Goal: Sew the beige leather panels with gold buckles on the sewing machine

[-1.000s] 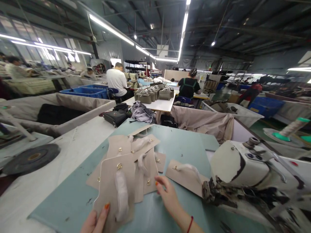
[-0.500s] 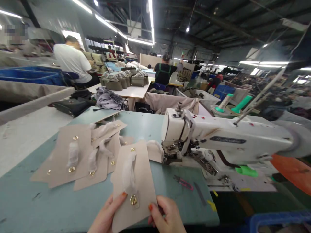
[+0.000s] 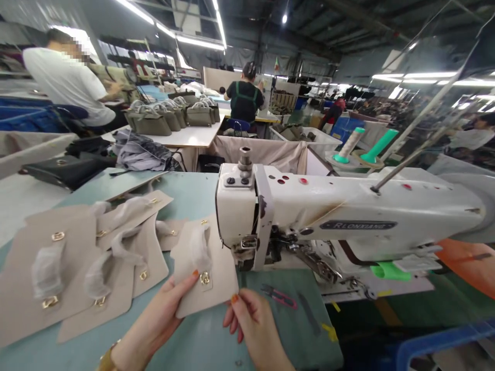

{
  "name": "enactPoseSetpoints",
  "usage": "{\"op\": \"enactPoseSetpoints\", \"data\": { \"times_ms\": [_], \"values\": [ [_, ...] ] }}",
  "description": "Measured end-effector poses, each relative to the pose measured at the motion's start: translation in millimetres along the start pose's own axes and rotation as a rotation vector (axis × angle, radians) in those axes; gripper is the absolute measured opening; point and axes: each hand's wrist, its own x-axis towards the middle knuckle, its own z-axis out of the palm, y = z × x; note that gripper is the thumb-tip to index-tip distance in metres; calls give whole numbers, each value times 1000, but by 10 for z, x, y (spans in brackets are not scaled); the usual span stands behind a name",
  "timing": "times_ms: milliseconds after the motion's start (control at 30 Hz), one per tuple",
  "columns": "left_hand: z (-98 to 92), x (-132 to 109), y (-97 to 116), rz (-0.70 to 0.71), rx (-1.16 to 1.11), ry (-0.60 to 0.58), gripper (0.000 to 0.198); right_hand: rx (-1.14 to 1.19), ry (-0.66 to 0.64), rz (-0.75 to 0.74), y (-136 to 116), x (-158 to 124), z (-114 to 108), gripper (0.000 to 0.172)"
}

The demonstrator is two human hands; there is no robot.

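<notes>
My left hand (image 3: 164,301) grips a beige bag panel (image 3: 216,293) by its lower left edge, thumb on top, close to a gold buckle (image 3: 204,278). The panel carries a carry handle (image 3: 199,250) wrapped in whitish film. At the panel's lower right corner is my right hand (image 3: 253,319), its thumb tip on the edge and its other fingers curled below. The far end of the panel lies beside the head of a white sewing machine (image 3: 235,206). To the left, several similar panels (image 3: 77,268) with wrapped handles overlap on the table.
Thread snips (image 3: 280,296) with pink handles lie on the green tabletop (image 3: 266,340), right of my hands. Thread cones (image 3: 379,147) stand behind the machine. A blue crate (image 3: 444,340) is at the lower right. Co-workers (image 3: 245,98) sit beyond, near finished handbags (image 3: 154,116).
The panel has moved up and away from me, its far end closer to the machine head. My right hand's fingers now show below the panel's edge. The view has shifted nearer the machine.
</notes>
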Motion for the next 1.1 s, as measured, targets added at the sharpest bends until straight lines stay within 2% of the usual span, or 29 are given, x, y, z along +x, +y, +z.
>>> {"op": "enactPoseSetpoints", "data": {
  "times_ms": [267, 400, 567, 867, 1100],
  "values": [
    [44, 409, 137, 23, 50, -98, 28, 1, 118, -8, 80, 303, 4, 43],
    [53, 537, 163, 17, 70, -160, 33, 5, 169, -4, 95, 381, 5, 47],
    [77, 581, 220, -21, 82, -151, 42, -22, 224, -11, 105, 395, 34, 50],
    [57, 624, 193, 6, 98, -209, 27, -31, 264, -33, 42, 407, 46, 48],
    [72, 636, 178, 22, 124, -180, 17, -27, 264, -25, 54, 422, 52, 46]
  ]
}}
